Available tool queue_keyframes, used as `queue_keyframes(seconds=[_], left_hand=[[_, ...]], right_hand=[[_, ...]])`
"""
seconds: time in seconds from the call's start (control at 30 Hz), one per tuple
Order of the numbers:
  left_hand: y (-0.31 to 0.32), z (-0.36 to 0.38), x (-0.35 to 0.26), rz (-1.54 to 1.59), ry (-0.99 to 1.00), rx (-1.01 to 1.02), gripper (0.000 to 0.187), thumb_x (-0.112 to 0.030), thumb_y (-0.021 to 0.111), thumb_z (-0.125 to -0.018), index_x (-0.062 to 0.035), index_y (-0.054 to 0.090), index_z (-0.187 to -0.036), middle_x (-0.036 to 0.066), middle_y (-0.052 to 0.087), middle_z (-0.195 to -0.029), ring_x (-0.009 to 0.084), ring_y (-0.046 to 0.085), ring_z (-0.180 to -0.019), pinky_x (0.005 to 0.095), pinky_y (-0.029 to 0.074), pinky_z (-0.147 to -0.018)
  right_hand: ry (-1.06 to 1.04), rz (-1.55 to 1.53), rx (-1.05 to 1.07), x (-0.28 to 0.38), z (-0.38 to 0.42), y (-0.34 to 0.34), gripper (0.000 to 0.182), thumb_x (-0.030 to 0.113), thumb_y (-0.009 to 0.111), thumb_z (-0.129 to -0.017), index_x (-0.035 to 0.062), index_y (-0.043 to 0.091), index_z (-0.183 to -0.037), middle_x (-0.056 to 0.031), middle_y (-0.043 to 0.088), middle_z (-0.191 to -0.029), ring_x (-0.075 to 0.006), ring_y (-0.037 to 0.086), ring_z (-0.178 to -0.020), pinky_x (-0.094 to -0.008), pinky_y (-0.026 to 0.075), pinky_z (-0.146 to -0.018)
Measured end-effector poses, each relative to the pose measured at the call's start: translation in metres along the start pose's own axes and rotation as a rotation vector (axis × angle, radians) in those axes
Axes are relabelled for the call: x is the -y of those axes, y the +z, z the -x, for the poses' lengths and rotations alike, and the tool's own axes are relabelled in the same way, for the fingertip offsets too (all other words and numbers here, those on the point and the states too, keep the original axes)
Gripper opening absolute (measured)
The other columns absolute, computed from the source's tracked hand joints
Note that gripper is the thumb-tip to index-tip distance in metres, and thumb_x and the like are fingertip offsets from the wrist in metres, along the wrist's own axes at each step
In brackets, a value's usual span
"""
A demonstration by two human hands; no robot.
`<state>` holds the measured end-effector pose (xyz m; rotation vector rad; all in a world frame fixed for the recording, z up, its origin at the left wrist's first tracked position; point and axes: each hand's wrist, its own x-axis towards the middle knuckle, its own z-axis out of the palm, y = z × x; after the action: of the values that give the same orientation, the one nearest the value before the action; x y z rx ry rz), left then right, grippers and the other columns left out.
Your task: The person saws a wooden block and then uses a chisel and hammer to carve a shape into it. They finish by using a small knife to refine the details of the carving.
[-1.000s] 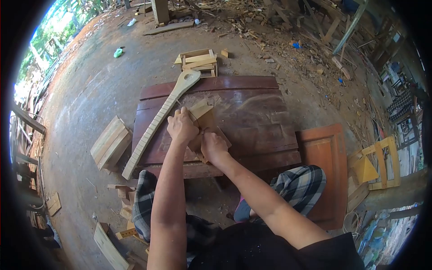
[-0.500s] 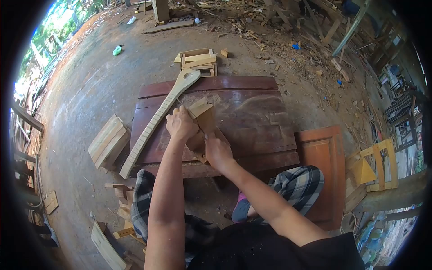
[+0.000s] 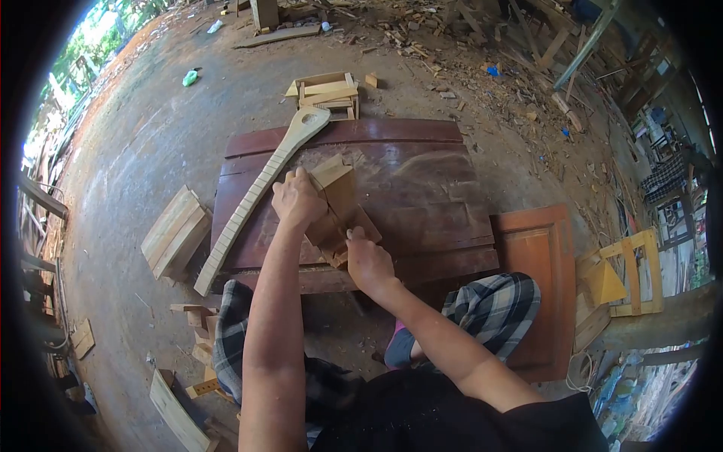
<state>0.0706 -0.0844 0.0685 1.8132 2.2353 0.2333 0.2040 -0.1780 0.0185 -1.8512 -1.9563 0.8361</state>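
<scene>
Two bare hands worked a pale wooden block assembly [image 3: 337,203] on a dark red board [image 3: 422,188] laid flat on the concrete floor. Our left hand [image 3: 297,200] was closed over the upper left side of the blocks, pinning them to the board. Our right hand [image 3: 367,260] was curled shut near their lower edge, fingers tucked as if around a small tool, though we could not make out any tool in it.

Beside the left hand lay a long unfinished instrument neck [image 3: 260,188], notched along its length with a rounded, hollowed head at the far end. It ran diagonally across the board's left edge and touched neither hand.

Judging progress, we thought the shaping looked well under way: the blocks seemed joined into one piece and pale dust lay on the board around them. How much remained we could not tell, since the face being worked sat under our hands.

A stack of short planks [image 3: 175,232] lay on the floor to the left, and a small open wooden frame [image 3: 325,92] sat beyond the board. Scrap wood littered the far ground, blurred by the lens edge.
</scene>
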Motion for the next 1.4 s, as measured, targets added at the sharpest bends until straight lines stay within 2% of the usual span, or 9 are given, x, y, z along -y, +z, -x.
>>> queue_keyframes(seconds=[0.2, 0.3, 0.53, 0.77, 0.83, 1.03, 1.27, 1.33, 1.4], left_hand=[[0.005, -0.001, 0.007, 0.003, 0.034, -0.048, 0.053, -0.018, 0.075, -0.067, -0.0084, 0.056, -0.115, 0.012, 0.059, -0.119, 0.0356, 0.056, -0.111, 0.0406, 0.049, -0.093], [0.000, -0.002, 0.000, -0.018, -0.012, 0.028, 0.060, -0.020, 0.079, -0.063, -0.0072, 0.055, -0.116, 0.013, 0.059, -0.121, 0.0359, 0.055, -0.113, 0.0404, 0.049, -0.093], [0.003, -0.024, 0.009, 0.008, -0.070, 0.071, 0.072, -0.028, 0.088, -0.053, -0.0045, 0.056, -0.113, 0.016, 0.062, -0.118, 0.0326, 0.058, -0.115, 0.0398, 0.048, -0.095], [0.002, -0.026, 0.014, 0.024, -0.008, 0.069, 0.066, -0.021, 0.081, -0.062, -0.0047, 0.053, -0.120, 0.014, 0.059, -0.122, 0.0362, 0.055, -0.113, 0.0414, 0.049, -0.095], [0.009, -0.011, 0.005, 0.035, 0.021, -0.040, 0.064, -0.019, 0.080, -0.063, -0.0046, 0.052, -0.119, 0.014, 0.058, -0.120, 0.0363, 0.055, -0.112, 0.0427, 0.049, -0.094], [0.026, 0.071, -0.018, 0.017, 0.169, -0.239, 0.060, -0.007, 0.075, -0.061, -0.0062, 0.051, -0.116, 0.012, 0.055, -0.112, 0.0338, 0.053, -0.101, 0.0439, 0.049, -0.079], [0.096, 0.154, -0.021, 0.090, 0.253, -0.389, 0.061, -0.004, 0.067, -0.064, -0.0091, 0.054, -0.123, 0.007, 0.053, -0.118, 0.0302, 0.050, -0.107, 0.0415, 0.045, -0.080], [0.111, 0.160, -0.021, 0.063, 0.242, -0.443, 0.058, -0.004, 0.064, -0.066, -0.0095, 0.054, -0.123, 0.007, 0.052, -0.120, 0.0291, 0.050, -0.112, 0.0406, 0.044, -0.082], [0.125, 0.158, -0.018, 0.066, 0.235, -0.464, 0.059, -0.004, 0.062, -0.068, -0.0101, 0.051, -0.126, 0.007, 0.050, -0.123, 0.0288, 0.049, -0.113, 0.0400, 0.044, -0.084]], right_hand=[[-0.053, 0.042, -0.065, 0.008, -0.046, 0.020, 0.026, 0.023, 0.040, -0.100, -0.0014, 0.048, -0.106, -0.0292, 0.066, -0.084, -0.0460, 0.065, -0.084, -0.0549, 0.052, -0.073], [-0.094, -0.006, -0.095, -0.003, -0.040, 0.025, 0.022, 0.021, 0.042, -0.098, 0.0058, 0.046, -0.114, -0.0261, 0.067, -0.085, -0.0447, 0.066, -0.084, -0.0549, 0.052, -0.073], [-0.066, 0.004, -0.125, -0.065, 0.071, 0.022, 0.020, 0.022, 0.045, -0.100, 0.0032, 0.042, -0.104, -0.0265, 0.065, -0.079, -0.0464, 0.064, -0.076, -0.0572, 0.050, -0.063], [-0.070, 0.025, 0.044, -0.127, 0.163, 0.000, 0.021, 0.023, 0.043, -0.100, 0.0022, 0.042, -0.101, -0.0285, 0.063, -0.074, -0.0468, 0.064, -0.075, -0.0569, 0.050, -0.062], [0.115, 0.041, 0.076, -0.127, 0.164, -0.010, 0.023, 0.023, 0.047, -0.099, 0.0004, 0.044, -0.102, -0.0287, 0.064, -0.082, -0.0495, 0.062, -0.077, -0.0580, 0.047, -0.063], [-0.019, -0.262, -0.284, -0.117, 0.131, -0.029, 0.025, 0.025, 0.045, -0.101, 0.0003, 0.047, -0.099, -0.0292, 0.061, -0.076, -0.0504, 0.061, -0.076, -0.0557, 0.045, -0.060], [0.046, -0.333, -0.203, -0.128, 0.111, -0.036, 0.029, 0.027, 0.043, -0.102, -0.0001, 0.050, -0.095, -0.0276, 0.062, -0.081, -0.0497, 0.060, -0.080, -0.0526, 0.046, -0.063], [-0.040, -0.250, -0.219, -0.132, 0.111, -0.031, 0.032, 0.029, 0.041, -0.104, 0.0010, 0.051, -0.092, -0.0143, 0.060, -0.063, -0.0328, 0.063, -0.059, -0.0445, 0.045, -0.055], [-0.065, -0.269, -0.218, -0.123, 0.112, -0.030, 0.030, 0.027, 0.042, -0.103, 0.0011, 0.050, -0.092, -0.0160, 0.060, -0.064, -0.0350, 0.063, -0.061, -0.0460, 0.046, -0.055]])
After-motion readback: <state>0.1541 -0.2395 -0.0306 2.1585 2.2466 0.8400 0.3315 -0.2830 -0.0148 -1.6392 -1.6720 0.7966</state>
